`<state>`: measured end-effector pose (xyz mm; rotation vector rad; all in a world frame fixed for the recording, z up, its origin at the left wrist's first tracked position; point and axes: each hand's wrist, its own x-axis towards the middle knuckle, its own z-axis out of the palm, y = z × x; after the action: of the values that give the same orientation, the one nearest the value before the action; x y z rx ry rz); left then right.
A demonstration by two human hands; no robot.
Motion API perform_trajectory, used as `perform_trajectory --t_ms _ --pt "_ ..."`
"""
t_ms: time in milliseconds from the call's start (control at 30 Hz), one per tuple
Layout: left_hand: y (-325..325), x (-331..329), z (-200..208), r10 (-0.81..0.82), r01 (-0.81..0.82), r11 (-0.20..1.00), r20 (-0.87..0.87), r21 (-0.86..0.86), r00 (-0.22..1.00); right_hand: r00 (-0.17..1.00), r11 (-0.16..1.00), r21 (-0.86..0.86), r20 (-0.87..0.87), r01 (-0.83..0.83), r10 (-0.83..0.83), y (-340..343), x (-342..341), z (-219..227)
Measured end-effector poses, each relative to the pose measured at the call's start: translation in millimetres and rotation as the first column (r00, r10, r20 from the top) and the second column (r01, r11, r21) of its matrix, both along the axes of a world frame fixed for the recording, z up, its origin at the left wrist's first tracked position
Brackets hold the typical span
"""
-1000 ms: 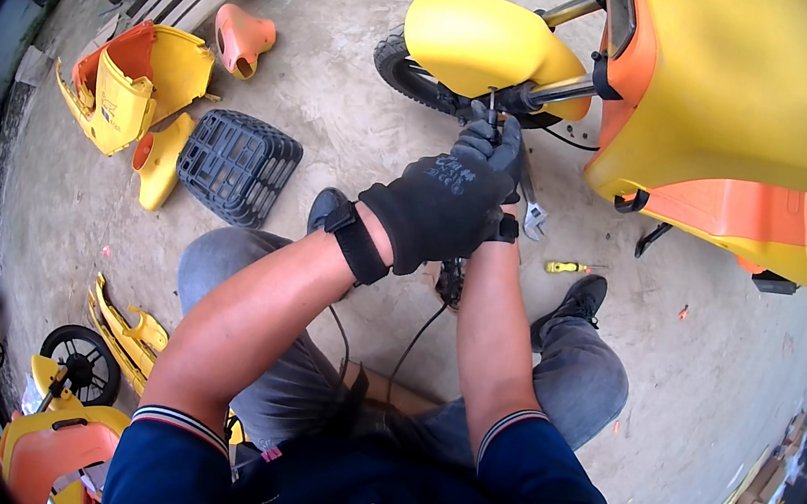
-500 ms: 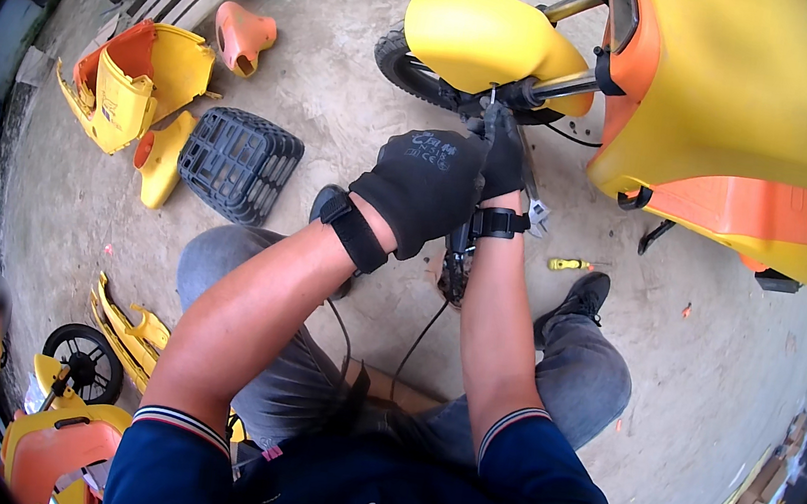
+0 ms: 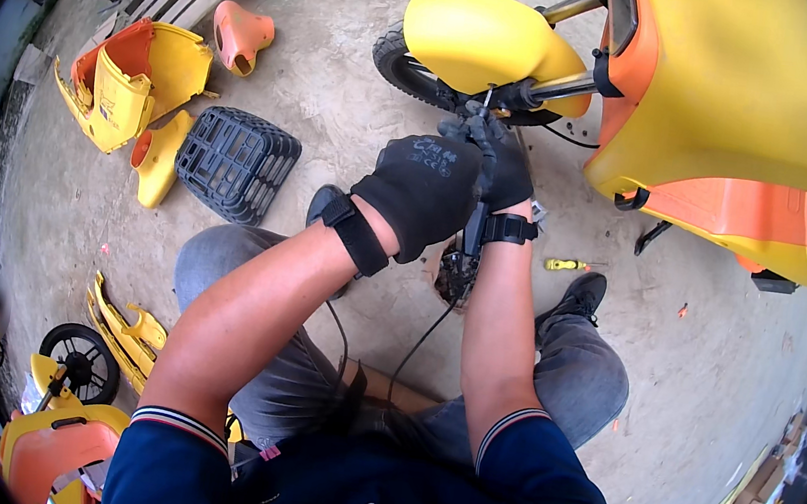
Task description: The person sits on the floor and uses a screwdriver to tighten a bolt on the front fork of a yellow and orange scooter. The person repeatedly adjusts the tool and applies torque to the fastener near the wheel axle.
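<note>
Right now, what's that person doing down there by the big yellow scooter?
The person has both gloved hands, the left hand and the right hand, close together beside the front wheel of the scooter. What they may be gripping is mostly hidden. A screwdriver lies on the floor to the right, and a black basket sits to the left.

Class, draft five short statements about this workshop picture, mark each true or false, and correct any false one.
1. The left hand and right hand wear black gloves. True.
2. The front mudguard is black. False: the front mudguard is yellow.
3. Both hands are near the front wheel. True.
4. The yellow-handled screwdriver is inside the black plastic basket. False: it lies on the floor.
5. The basket is left of both hands. True.
</note>
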<state>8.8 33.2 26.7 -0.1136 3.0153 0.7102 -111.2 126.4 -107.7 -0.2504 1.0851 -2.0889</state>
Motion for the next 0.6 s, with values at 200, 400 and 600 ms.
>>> perform_trajectory --t_ms 200,400,600 --pt "0 0 5 -0.015 0.015 1.0 0.009 -0.003 1.0 0.999 0.991 0.13 0.03 -0.04 0.036 0 -1 -6" --pt "1 2 5 -0.033 0.033 0.999 -0.056 0.003 0.998 1.0 0.999 0.049 0.008 -0.02 0.019 8 -4 -13" --pt "2 2 1 -0.05 0.05 0.999 -0.056 0.012 0.997 0.992 0.998 -0.053 0.128 -0.016 0.022 4 -3 -22"
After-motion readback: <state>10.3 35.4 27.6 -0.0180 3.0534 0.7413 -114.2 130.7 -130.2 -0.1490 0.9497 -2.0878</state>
